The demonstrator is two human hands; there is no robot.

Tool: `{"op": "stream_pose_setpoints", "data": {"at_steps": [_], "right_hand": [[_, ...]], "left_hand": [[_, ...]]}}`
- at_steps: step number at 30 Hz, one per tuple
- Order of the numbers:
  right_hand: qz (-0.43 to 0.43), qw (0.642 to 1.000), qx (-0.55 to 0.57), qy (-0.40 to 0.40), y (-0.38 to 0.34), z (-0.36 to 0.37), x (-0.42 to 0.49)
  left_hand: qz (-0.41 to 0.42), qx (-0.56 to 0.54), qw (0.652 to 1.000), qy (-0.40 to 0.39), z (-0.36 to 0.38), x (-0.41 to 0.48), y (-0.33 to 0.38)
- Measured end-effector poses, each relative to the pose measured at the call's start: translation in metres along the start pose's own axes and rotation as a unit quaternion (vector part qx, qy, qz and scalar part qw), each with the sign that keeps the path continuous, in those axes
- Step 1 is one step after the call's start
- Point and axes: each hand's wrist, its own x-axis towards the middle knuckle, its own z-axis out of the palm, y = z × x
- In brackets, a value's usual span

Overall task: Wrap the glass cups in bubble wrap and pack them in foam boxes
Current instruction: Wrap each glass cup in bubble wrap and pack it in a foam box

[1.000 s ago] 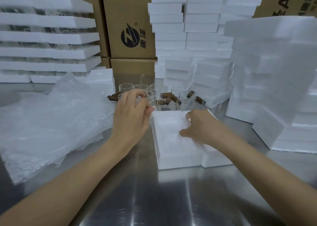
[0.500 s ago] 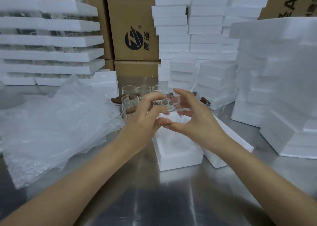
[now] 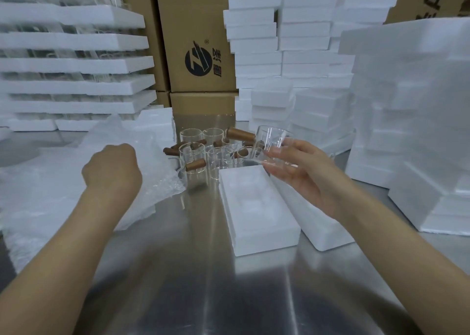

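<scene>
My right hand [image 3: 302, 174] holds a clear glass cup [image 3: 272, 144] with a brown wooden handle, tilted on its side above the table. My left hand [image 3: 112, 167] is over the pile of bubble wrap [image 3: 50, 182] at the left, its fingers curled down onto the top sheet; whether it pinches the sheet is hidden. Several more glass cups [image 3: 203, 154] with wooden handles stand grouped at the table's middle. An open white foam box [image 3: 256, 207] lies in front of them, with a second foam piece [image 3: 312, 225] beside it on the right.
Tall stacks of white foam boxes [image 3: 292, 55] rise at the back and right [image 3: 419, 105]. Foam trays [image 3: 76, 65] are piled at the left back. Cardboard cartons [image 3: 201, 42] stand behind. The steel table [image 3: 203, 284] is bare near me.
Both hands held the cup together half a second ago. My left hand has let go and moved left onto the bubble wrap; my right hand carried the cup rightward.
</scene>
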Motion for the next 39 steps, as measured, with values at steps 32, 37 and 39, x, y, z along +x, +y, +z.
{"op": "stream_pose_setpoints", "data": {"at_steps": [32,37,39], "right_hand": [[-0.114,0.952,-0.271,0.086,-0.008,-0.003,-0.005],[-0.138,0.953,-0.213,0.166,-0.013,-0.007,-0.003],[-0.135,0.955,-0.187,0.188,-0.017,-0.008,-0.003]], "left_hand": [[0.375,-0.253,0.890,0.048,0.025,-0.048,0.055],[0.451,-0.114,0.880,-0.100,0.011,-0.033,0.034],[0.454,0.013,0.885,-0.105,0.008,-0.022,0.023]]}}
